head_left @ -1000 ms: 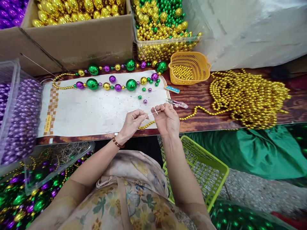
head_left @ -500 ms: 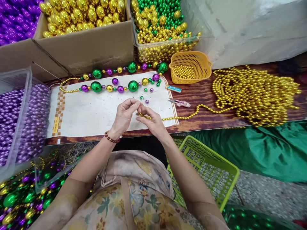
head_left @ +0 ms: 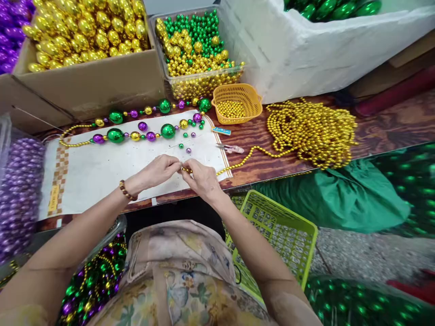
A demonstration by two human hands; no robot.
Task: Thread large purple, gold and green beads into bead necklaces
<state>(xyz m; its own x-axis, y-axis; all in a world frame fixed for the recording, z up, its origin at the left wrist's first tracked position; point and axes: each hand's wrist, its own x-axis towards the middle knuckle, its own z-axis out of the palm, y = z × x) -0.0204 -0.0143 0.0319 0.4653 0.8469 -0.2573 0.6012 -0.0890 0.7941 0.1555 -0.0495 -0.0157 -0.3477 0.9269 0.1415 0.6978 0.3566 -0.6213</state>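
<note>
My right hand [head_left: 202, 181] is closed on the end part of a gold bead strand [head_left: 253, 151], which trails right across the table to a gold heap. My left hand [head_left: 156, 172] meets it, fingertips pinched together at the strand's end; what exactly they grip is too small to tell. Both are over the front of a white cloth [head_left: 91, 174]. Just beyond them lie loose beads, among them a purple one [head_left: 188, 150] and a green one [head_left: 181, 146], with a thin needle-like line beside. A necklace of green, purple and gold beads [head_left: 115, 135] loops along the cloth's back.
Small scissors [head_left: 231, 148] and a blue-labelled strip [head_left: 220, 131] lie at the cloth's right edge. Behind stand an orange basket [head_left: 254, 106], a bead-filled clear bin [head_left: 204, 79] and a cardboard box [head_left: 91, 81]. Tangled gold strands [head_left: 312, 131] are at right; a green crate [head_left: 311, 253] sits below.
The view has swung to the right, so the table things appear further left. My hands stay together at the gold strand, and my left hand now lies flatter, stretched more sideways.
</note>
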